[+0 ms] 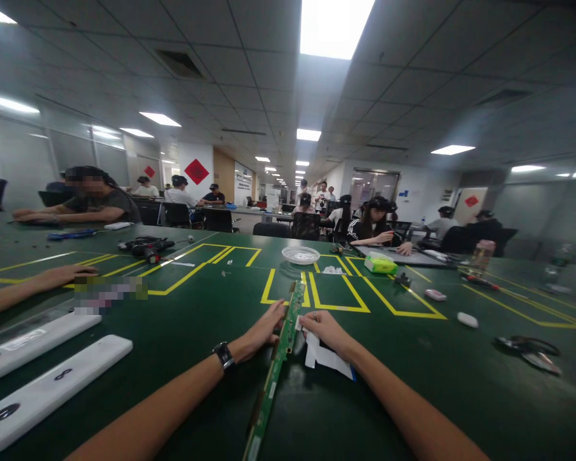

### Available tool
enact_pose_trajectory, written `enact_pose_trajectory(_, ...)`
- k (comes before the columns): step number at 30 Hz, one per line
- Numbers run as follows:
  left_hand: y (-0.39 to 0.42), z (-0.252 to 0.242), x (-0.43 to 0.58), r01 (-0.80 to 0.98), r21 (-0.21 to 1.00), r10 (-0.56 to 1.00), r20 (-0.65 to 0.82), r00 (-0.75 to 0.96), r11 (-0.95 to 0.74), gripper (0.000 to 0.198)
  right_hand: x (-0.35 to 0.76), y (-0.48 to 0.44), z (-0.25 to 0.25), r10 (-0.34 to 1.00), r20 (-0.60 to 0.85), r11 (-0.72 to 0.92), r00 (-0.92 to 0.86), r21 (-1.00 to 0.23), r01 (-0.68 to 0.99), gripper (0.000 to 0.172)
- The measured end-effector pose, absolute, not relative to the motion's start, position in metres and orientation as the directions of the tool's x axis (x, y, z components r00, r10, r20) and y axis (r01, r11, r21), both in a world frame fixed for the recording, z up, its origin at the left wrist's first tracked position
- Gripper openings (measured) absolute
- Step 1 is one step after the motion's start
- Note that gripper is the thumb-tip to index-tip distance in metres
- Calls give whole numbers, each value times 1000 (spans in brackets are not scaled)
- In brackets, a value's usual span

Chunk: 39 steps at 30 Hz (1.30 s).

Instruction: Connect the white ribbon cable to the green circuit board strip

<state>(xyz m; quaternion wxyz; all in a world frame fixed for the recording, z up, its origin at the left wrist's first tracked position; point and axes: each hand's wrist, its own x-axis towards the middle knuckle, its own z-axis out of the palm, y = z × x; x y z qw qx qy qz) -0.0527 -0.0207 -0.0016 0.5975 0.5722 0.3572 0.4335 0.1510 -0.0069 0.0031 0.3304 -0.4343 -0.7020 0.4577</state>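
Observation:
A long, narrow green circuit board (pixel 274 379) runs away from me, tilted slightly to the right at its far end. My left hand (pixel 265 325), with a dark watch (pixel 223 356) on its wrist, grips the board's left edge with fingers curled behind it. On the other side, my right hand (pixel 327 330) is closed in a pinch at the board's right edge. Between its fingertips is a white ribbon cable (pixel 330 360), flat and folded, hanging beneath the hand and ending in a blue tip. Whether the cable joins the board is hidden by the fingers.
Ahead of the board sits a white round basket (pixel 301 255), with yellow tape outlines around it. To the left lie two long white cases (pixel 57 387), a power drill (pixel 148 248) and another person's arm (pixel 29 291). A green tissue pack (pixel 380 263) and a dark cable bundle (pixel 528 349) are to the right.

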Motion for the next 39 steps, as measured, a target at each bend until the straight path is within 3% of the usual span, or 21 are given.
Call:
enact_pose_trajectory(4,-5,4,-68,53,989,971,128,201,-141,64,184,14,5,978,161,210,-136,-792,574,45)
enact_pose_trajectory(7,2,13,-80,183,957,972,205,117,-224,55,217,25,7,957,279,85,75,-521,849,48)
enact_pose_trajectory(9,4,17,-84,247,934,966,247,79,-259,51,234,28,8,942,294,-47,161,-358,932,47)
enact_pose_trajectory(12,3,13,-82,316,893,947,307,96,-322,48,245,28,6,937,315,-97,154,-190,977,38)
enact_pose_trajectory(15,-3,4,-74,406,799,896,397,197,-443,44,238,25,2,948,317,27,3,-89,996,32)
enact_pose_trajectory(22,-28,6,-60,474,514,698,554,454,-716,32,222,23,-1,922,305,277,-241,-83,957,34)
enact_pose_trajectory(25,-28,12,-62,502,485,694,573,436,-716,30,226,24,-1,911,291,326,-292,-77,942,34)
enact_pose_trajectory(30,-21,11,-69,563,448,705,580,408,-695,28,232,30,-4,937,330,138,-115,-48,989,35)
enact_pose_trajectory(36,-20,9,-69,603,417,716,553,426,-680,26,236,31,-2,856,293,482,-426,-152,863,33)
enact_pose_trajectory(39,-19,10,-71,626,423,739,532,414,-655,27,236,31,-1,890,292,401,-350,-135,906,34)
